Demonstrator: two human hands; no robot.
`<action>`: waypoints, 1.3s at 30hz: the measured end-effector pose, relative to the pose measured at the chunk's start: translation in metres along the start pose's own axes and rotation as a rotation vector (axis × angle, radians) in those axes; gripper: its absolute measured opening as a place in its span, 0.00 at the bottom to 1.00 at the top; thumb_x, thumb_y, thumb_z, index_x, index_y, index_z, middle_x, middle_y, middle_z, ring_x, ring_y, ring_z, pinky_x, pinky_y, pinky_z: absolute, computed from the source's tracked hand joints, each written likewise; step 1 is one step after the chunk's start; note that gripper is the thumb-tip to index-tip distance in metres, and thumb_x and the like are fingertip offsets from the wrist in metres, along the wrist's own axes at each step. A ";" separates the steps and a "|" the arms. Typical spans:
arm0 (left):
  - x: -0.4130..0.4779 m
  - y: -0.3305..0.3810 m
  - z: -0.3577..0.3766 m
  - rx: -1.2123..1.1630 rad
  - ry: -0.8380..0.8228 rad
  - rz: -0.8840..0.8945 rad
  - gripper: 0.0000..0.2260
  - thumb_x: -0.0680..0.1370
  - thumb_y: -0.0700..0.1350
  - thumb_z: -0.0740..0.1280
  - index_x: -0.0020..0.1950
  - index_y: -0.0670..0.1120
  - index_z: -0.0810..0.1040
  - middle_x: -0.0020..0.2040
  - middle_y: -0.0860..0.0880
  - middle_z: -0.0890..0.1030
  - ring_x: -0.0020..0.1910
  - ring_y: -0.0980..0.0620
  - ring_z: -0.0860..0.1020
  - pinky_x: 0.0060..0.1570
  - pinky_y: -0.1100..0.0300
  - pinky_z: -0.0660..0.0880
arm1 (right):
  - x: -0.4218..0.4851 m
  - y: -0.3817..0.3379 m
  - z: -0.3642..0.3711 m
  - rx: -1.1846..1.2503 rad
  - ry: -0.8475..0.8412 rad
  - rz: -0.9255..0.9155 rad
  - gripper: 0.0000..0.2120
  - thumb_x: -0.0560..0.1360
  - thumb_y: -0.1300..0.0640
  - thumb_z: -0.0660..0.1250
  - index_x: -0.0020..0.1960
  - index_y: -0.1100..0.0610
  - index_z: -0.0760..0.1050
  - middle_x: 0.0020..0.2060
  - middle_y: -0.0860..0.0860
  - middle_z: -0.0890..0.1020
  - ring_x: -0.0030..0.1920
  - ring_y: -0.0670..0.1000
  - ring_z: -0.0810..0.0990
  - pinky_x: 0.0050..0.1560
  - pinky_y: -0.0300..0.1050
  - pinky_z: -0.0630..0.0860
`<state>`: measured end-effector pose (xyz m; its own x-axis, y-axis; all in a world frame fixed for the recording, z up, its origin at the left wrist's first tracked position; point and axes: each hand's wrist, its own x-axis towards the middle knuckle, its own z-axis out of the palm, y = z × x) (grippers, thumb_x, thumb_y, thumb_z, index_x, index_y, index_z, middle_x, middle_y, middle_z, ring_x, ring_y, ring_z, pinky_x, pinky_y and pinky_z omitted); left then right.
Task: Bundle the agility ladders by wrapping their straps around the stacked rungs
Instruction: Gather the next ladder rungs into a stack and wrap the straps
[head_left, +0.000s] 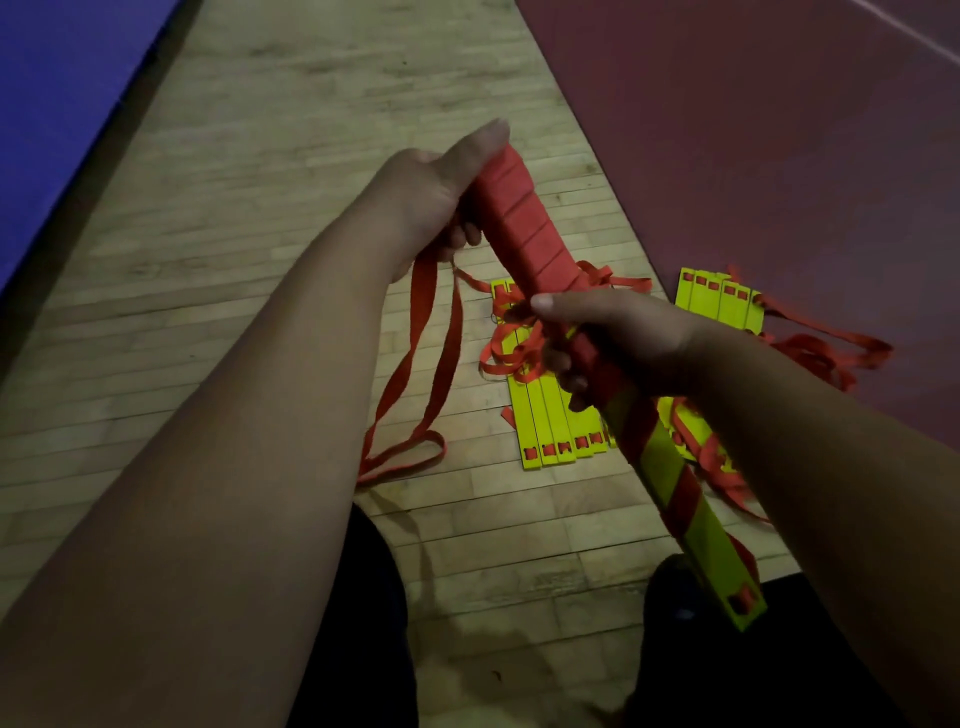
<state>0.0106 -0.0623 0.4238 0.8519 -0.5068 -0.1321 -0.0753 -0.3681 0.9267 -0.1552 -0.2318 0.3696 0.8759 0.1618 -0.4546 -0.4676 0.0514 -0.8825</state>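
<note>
Ladder bundle (524, 228), far half tightly wound, clenched by left hand (431, 197) at far end and right hand (623, 338) mid-length; loose strap (417, 312) dangling, floor stacks (550, 415) not yet bundled.

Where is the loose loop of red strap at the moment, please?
The loose strap loop hangs from the left hand, left of centre in the head view, its end on the wooden floor just left of the flat yellow rungs.

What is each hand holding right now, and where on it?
Both hold one bundle of stacked rungs. The left hand grips its far, strap-wrapped end, loose strap hanging below that grip; the right hand grips its middle.
</note>
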 end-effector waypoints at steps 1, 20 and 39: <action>0.000 -0.003 0.002 0.018 0.022 -0.007 0.31 0.77 0.74 0.68 0.47 0.45 0.85 0.35 0.46 0.86 0.31 0.50 0.81 0.34 0.57 0.77 | 0.003 0.001 0.000 -0.032 0.058 0.007 0.07 0.80 0.45 0.71 0.50 0.47 0.86 0.38 0.56 0.78 0.35 0.56 0.77 0.40 0.51 0.78; 0.002 -0.031 0.076 0.175 0.062 -0.294 0.26 0.83 0.64 0.68 0.47 0.40 0.84 0.36 0.44 0.87 0.32 0.48 0.86 0.32 0.59 0.81 | 0.046 0.041 0.020 -1.064 0.726 0.170 0.35 0.81 0.57 0.72 0.80 0.54 0.55 0.68 0.63 0.72 0.64 0.68 0.78 0.63 0.66 0.79; 0.020 -0.022 0.029 -0.465 0.043 -0.244 0.19 0.78 0.62 0.76 0.42 0.52 0.72 0.29 0.55 0.68 0.26 0.57 0.66 0.28 0.63 0.64 | 0.013 0.010 0.003 0.234 -0.034 0.028 0.20 0.80 0.47 0.69 0.68 0.54 0.74 0.50 0.57 0.84 0.41 0.56 0.83 0.43 0.53 0.82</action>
<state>0.0137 -0.0871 0.3906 0.8373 -0.4133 -0.3580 0.3576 -0.0813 0.9303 -0.1490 -0.2259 0.3555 0.8593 0.1995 -0.4709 -0.5103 0.2723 -0.8158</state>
